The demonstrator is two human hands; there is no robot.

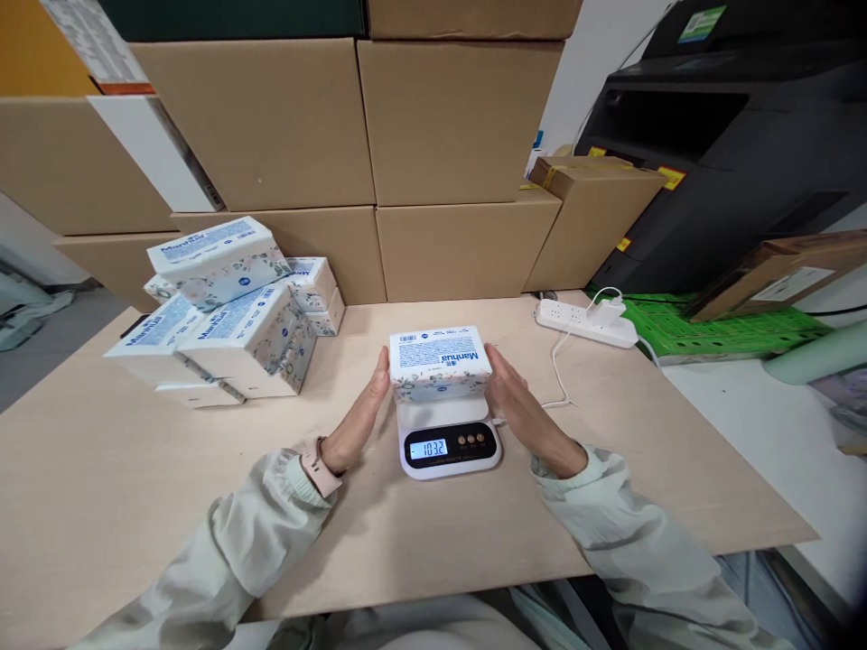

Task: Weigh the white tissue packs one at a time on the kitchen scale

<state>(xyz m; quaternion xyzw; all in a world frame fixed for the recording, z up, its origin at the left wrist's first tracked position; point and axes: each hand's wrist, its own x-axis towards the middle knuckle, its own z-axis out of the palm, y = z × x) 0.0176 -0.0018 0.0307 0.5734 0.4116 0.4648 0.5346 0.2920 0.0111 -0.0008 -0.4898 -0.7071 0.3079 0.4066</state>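
Note:
A white pack of tissues [443, 357] with blue "Manhua" print and a leafy pattern is on the platform of a small white digital scale [451, 468]. The lit display reads about 103.2. My left hand [362, 411] is at the pack's left side, fingers stretched out and thumb up, at or very near its edge. On the opposite side my right hand [520, 402] lies along the pack's right end, its fingers extended and partly hidden. Whether either palm presses on the pack cannot be made out.
More tissue packs [234, 338] are piled at the left of the wooden table [325, 560]. Cardboard boxes [467, 248] form a wall behind. A power strip [586, 322] with a white cable lies at the back right, near a green crate [704, 332] and a black machine [684, 162].

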